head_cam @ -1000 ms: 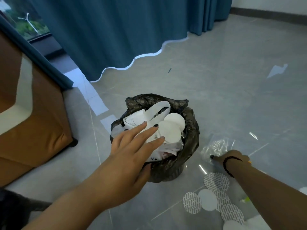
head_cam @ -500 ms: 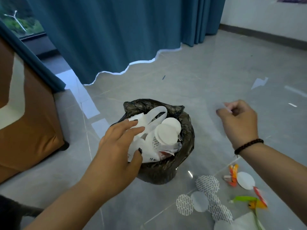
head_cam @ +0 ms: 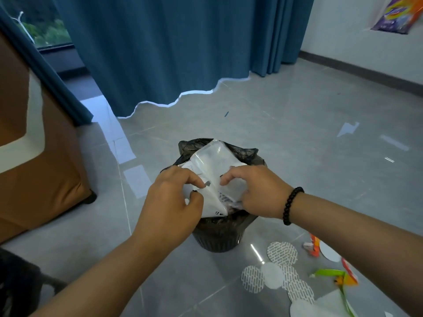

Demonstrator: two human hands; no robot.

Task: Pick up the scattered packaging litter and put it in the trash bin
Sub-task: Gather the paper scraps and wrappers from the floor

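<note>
A black trash bin (head_cam: 217, 239) lined with a dark bag stands on the grey tiled floor, stuffed with white packaging. A clear plastic bag (head_cam: 215, 161) lies over the top of the bin. My left hand (head_cam: 169, 202) pinches the white packaging at the bin's near left. My right hand (head_cam: 256, 193), with a black bead bracelet on the wrist, holds the clear bag's near edge with curled fingers. Several round white and patterned seal discs (head_cam: 274, 273) and colourful wrapper scraps (head_cam: 336, 275) lie on the floor to the bin's right.
A brown upholstered sofa (head_cam: 34, 175) stands at the left. Blue curtains (head_cam: 171, 53) hang behind the bin. A white scrap (head_cam: 348, 128) lies on the floor at the far right. A colourful packet (head_cam: 398, 14) sits on a ledge at the top right.
My right hand lifted the clear bag from the floor and brought it over the bin. My left hand curled from flat onto the packaging there.
</note>
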